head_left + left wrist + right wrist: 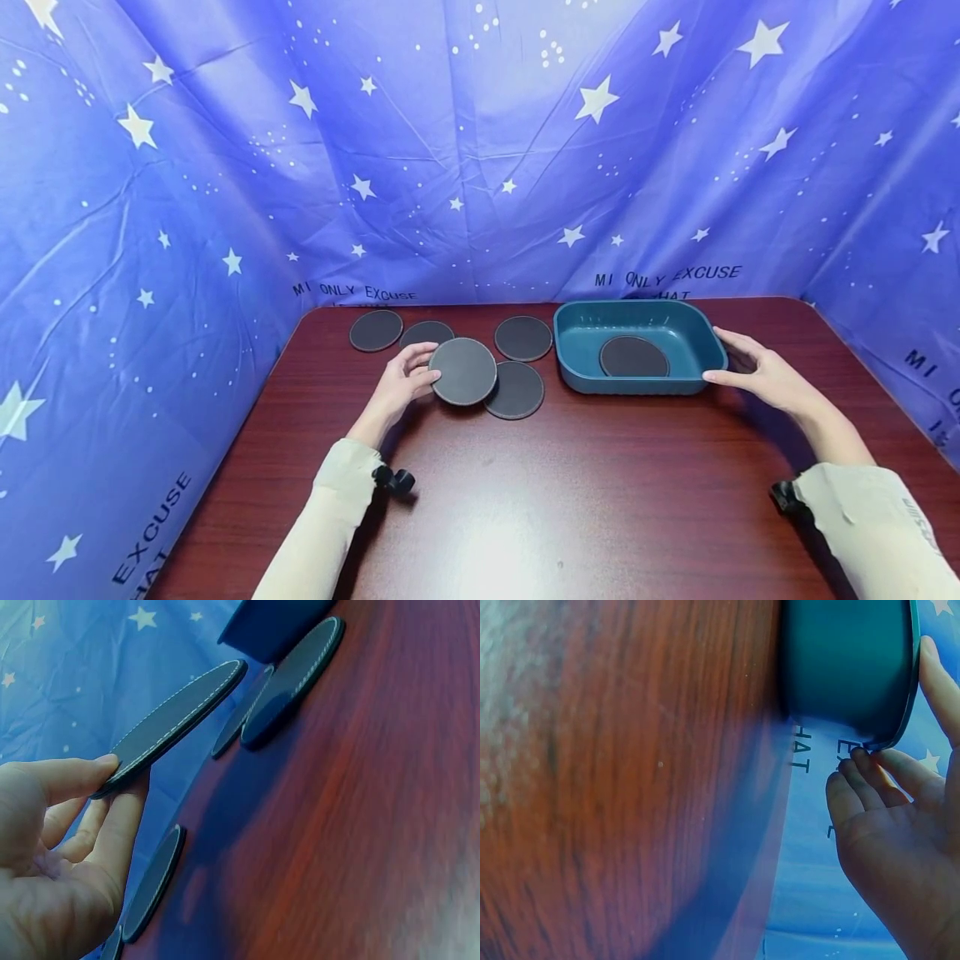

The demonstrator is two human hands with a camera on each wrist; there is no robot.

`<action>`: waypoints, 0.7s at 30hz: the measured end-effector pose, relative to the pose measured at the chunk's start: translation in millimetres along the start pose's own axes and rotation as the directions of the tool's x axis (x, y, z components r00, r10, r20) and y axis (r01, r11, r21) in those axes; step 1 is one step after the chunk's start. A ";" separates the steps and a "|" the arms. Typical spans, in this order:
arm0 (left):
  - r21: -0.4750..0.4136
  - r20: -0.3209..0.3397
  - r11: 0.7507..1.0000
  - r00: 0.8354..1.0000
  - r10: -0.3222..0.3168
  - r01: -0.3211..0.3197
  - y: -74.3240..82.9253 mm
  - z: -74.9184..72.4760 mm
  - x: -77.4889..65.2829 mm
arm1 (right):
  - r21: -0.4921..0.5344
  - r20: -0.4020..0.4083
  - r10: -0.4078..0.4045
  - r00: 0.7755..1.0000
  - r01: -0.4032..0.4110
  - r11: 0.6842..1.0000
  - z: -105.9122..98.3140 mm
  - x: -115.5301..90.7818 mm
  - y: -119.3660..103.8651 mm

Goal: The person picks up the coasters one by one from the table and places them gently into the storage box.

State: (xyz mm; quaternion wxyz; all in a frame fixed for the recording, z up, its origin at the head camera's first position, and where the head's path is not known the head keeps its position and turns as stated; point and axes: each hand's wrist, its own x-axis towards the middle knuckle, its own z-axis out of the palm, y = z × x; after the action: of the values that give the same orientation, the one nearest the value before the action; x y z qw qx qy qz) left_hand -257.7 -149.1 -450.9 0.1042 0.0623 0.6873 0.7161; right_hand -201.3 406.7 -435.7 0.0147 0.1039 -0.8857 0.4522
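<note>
- Round stitched coaster (462, 372) is being held above the reddish-brown table (525, 483), left of its middle; in the left wrist view it is tilting and is not touching the tabletop.
- The left hand (406, 383) is pinching this coaster at its left edge, with the thumb lying on the upper face and fingers supporting from below.
- The right hand (768, 379) is gripping the right end of the teal rectangular tub (637, 386); its thumb is resting at the near corner, and other fingertips are touching the rim farther back.
- Inside this tub, one dark coaster (634, 357) is lying flat on the bottom.
- Just beside the tub's left wall, the far coaster (523, 338) is lying on the table, and the near coaster (514, 390) is lying in front of it; whether these two are touching, I cannot tell.
- Behind the left hand, the partly hidden coaster (427, 334) is lying, and the leftmost coaster (377, 331) is lying near it.
- Behind the table, the blue star-printed curtain (465, 167) is hanging.
- Both arms are wearing pale sleeves (322, 508).
</note>
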 end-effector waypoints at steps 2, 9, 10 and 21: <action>-0.006 0.006 1.000 1.000 0.001 -0.001 1.5 4.7 3.2 | -0.001 0.006 0.005 1.000 -0.005 1.000 -0.3 0.0 -1.0; -0.025 0.015 1.000 1.000 0.001 -0.001 7.7 21.9 14.2 | 0.000 0.014 0.015 1.000 -0.015 1.000 0.8 -0.9 -1.2; -0.028 0.014 1.000 1.000 0.002 -0.002 9.0 25.1 15.5 | 0.000 0.013 0.014 1.000 -0.014 1.000 1.1 -1.1 -0.8; -0.107 0.037 0.994 0.999 0.040 -0.036 21.8 67.2 36.3 | 0.011 0.005 0.010 1.000 -0.011 1.000 0.6 -0.9 -0.8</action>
State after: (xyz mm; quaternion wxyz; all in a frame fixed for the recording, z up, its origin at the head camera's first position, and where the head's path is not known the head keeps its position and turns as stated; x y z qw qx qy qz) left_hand -278.7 -76.0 -427.9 0.1073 0.0836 0.6446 0.7523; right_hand -200.2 405.9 -435.6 0.0096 0.1004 -0.8837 0.4571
